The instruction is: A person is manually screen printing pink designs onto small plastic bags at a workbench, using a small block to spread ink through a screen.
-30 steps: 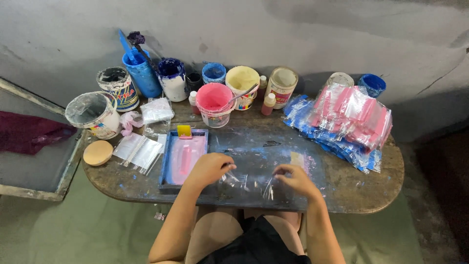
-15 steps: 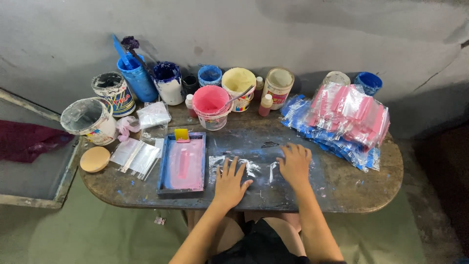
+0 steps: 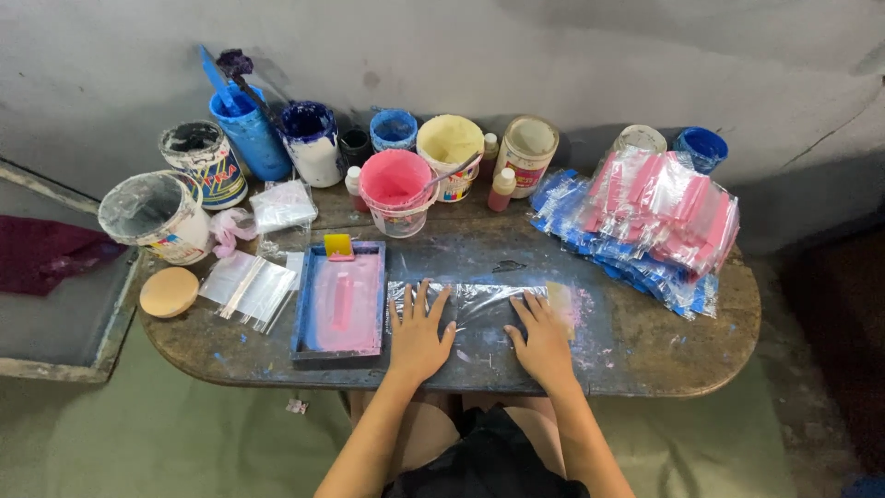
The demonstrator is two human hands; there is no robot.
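Both palms flat, fingers spread, nothing pinched: my left hand (image 3: 418,334) and right hand (image 3: 544,338) press a clear plastic bag (image 3: 484,309) onto the paint-stained table (image 3: 664,341).

Bag lies at the near table edge, just right of the blue-framed printing screen (image 3: 339,300); the pink paint bucket (image 3: 395,192) stands behind, and stacked pink-and-blue bags (image 3: 654,221) lie to the right.

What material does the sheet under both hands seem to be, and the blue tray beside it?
Sheet: apparently thin clear plastic film, glossy; the table shows through it and it glints. Blue tray: probably wood, painted matte blue, with a pink-stained inside; its material is uncertain. Left hand and right hand lie flat on the sheet.
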